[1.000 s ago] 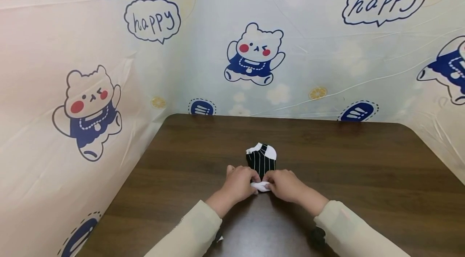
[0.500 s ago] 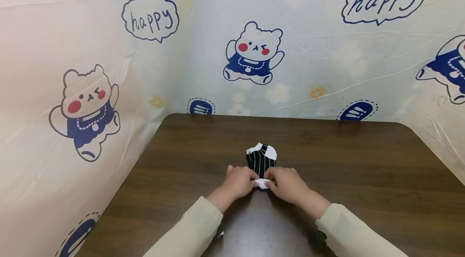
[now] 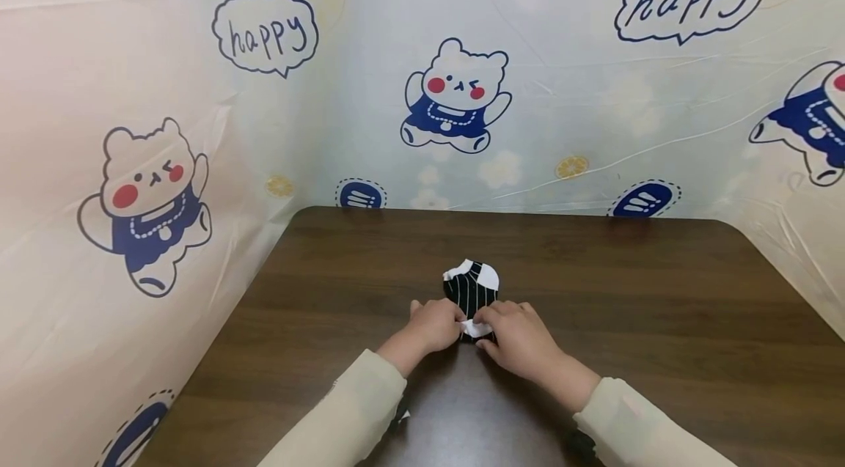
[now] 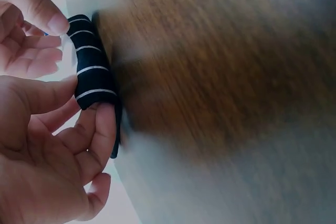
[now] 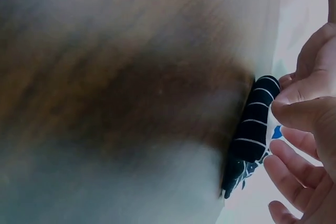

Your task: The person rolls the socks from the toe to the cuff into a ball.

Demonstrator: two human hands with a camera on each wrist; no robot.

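A black sock (image 3: 470, 295) with thin white stripes lies on the table, its white heel and cuff pointing away from me. Its near end is turned up into a fold (image 4: 94, 69), with a white part showing on top and a striped black edge nearest me. My left hand (image 3: 432, 324) pinches the left end of that fold, thumb on the near side and a fingertip under it in the left wrist view. At the right end, my right hand (image 3: 524, 331) holds the fold with thumb and forefinger; its other fingers (image 5: 294, 169) stand off the sock.
The brown wooden table (image 3: 627, 291) stretches around the hands on all sides. A printed cloth (image 3: 561, 108) with bear drawings and "happy" bubbles hangs behind and along both sides. A small dark and white piece shows beneath the left sleeve (image 3: 356, 408).
The near end of the sock has been turned over away from me, so striped black cloth now shows in front of the white part. My right thumb has spread from the forefinger.
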